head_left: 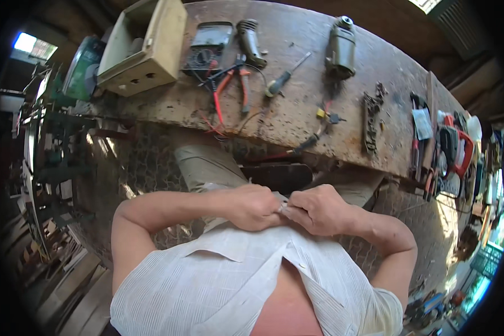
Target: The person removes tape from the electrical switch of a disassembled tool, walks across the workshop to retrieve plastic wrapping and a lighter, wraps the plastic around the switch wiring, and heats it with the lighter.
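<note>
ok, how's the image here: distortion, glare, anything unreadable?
Head view: fisheye bend, with the far edge of the workbench bowing and corners going black; glare, with the upper-left window nearly blown out and sun patches bright on the floor at right; the small pale thing between left hand and right hand too covered to identify.

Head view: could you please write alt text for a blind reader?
Left hand and right hand meet in front of a white shirt, holding something pale, too small to identify. Beyond, a workbench carries a multimeter, pliers and a screwdriver.
</note>
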A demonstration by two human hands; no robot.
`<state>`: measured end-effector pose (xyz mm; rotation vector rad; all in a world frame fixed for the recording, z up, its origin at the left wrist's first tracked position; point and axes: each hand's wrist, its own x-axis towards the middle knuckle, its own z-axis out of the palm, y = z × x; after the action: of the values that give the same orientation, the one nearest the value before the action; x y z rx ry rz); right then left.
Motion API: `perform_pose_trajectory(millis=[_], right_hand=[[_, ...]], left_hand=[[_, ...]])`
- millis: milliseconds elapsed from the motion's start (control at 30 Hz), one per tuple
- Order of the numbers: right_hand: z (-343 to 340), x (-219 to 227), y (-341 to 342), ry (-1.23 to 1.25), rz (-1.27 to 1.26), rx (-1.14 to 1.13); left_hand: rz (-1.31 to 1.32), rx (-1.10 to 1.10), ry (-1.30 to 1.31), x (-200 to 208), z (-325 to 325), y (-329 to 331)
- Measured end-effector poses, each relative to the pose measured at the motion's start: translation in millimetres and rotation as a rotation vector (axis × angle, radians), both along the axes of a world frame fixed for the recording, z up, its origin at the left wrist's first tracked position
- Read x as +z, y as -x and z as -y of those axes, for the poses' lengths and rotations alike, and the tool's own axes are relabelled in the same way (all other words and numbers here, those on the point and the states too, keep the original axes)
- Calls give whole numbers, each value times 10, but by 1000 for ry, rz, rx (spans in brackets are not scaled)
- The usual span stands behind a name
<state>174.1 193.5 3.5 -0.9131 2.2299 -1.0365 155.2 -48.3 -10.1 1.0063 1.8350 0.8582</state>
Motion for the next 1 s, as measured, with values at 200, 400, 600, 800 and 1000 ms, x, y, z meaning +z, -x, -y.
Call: perform_pose_trajectory(millis=[200,400,600,800,1000], right_hand=[[-31,165,156,127,128,13],[94,348,95,325,403,-1],[204,153,10,407,532,-41],[138,149,-2,313,553,81],[-30,206,-255,293,320,127]], left_hand=[[172,188,-474,-12,156,78],[482,666,-869,26,262,-140],[844,640,-882,119,227,-208],[943,548,-610,198,243,-139],[-227,71,-268,339,350,-234]])
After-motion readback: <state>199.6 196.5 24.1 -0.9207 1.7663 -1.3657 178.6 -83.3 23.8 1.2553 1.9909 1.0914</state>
